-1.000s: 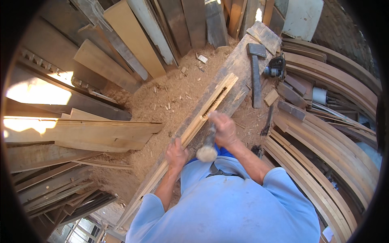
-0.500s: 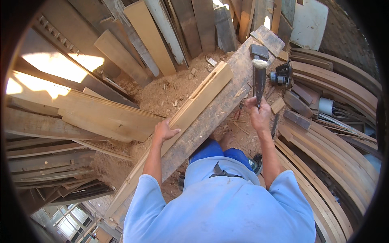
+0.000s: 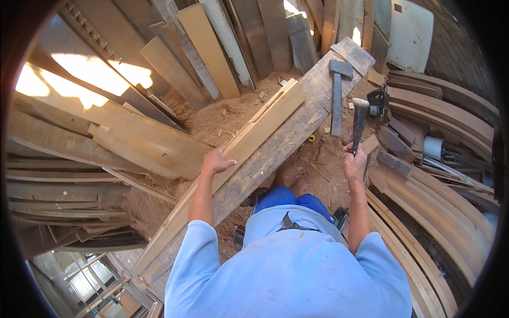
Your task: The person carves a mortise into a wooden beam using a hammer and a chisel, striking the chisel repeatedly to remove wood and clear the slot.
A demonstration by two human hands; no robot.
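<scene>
One chisel (image 3: 359, 124); one pale beam (image 3: 265, 127)

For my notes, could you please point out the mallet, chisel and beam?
Mallet (image 3: 336, 98): head view, on its handle.
Chisel (image 3: 359, 123): head view, on its handle.
Beam (image 3: 260, 132): head view, on its side face.

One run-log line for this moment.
left hand: on timber | right hand: holding dark tool, pale end up | hammer: head on bench
</scene>
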